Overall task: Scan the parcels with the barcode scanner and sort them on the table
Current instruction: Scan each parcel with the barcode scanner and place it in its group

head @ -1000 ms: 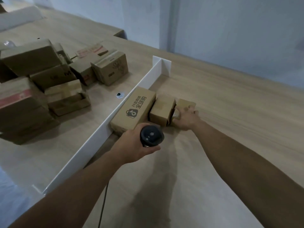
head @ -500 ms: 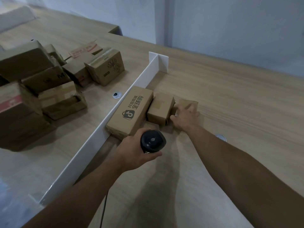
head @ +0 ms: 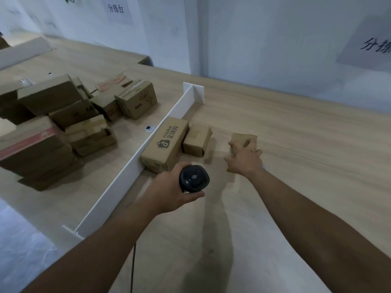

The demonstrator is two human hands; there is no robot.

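Leftward, brown cardboard parcels [head: 63,123] heaped beyond white upright divider [head: 135,163]. Left hand [head: 171,191], grip clamped on black barcode scanner [head: 194,178]. Right hand [head: 243,160], grip closed around small brown cardboard box [head: 243,140] on wooden surface [head: 306,144].

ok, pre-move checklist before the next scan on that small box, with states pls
1. Left hand grips the barcode scanner: ok.
2. Right hand has the small box: ok, fingers on it; whether it is lifted, cannot tell.
3. Small box stands apart from the middle box: ok, a gap shows.
4. Barcode on the small box faces the scanner: cannot tell, no label visible.
5. Scanner window aimed at the small box: cannot tell, only its rear cap shows.
6. Long printed box sits against the white divider: ok.
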